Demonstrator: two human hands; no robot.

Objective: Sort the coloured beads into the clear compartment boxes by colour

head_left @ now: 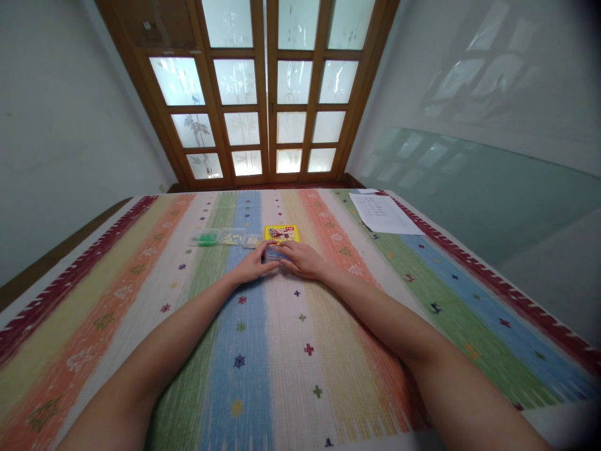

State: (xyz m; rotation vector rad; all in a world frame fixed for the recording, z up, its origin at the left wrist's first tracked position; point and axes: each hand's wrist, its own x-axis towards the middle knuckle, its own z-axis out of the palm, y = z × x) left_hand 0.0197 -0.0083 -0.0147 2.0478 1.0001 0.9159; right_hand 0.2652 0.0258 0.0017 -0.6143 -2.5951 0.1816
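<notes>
Both my arms reach forward over a striped, many-coloured cloth (282,351). My left hand (253,264) and my right hand (304,259) meet at the middle, fingers closed round a small clear plastic box (276,254) that lies on the cloth between them. Just beyond the box lies a yellow printed booklet (282,232). To its left stands a row of small clear containers (230,237); the leftmost one (206,238) holds green pieces.
A white printed sheet (382,213) lies at the far right of the cloth. Wooden glazed doors (267,94) stand behind the far edge. A pale wall with a glass panel (488,188) runs along the right side, a plain wall on the left.
</notes>
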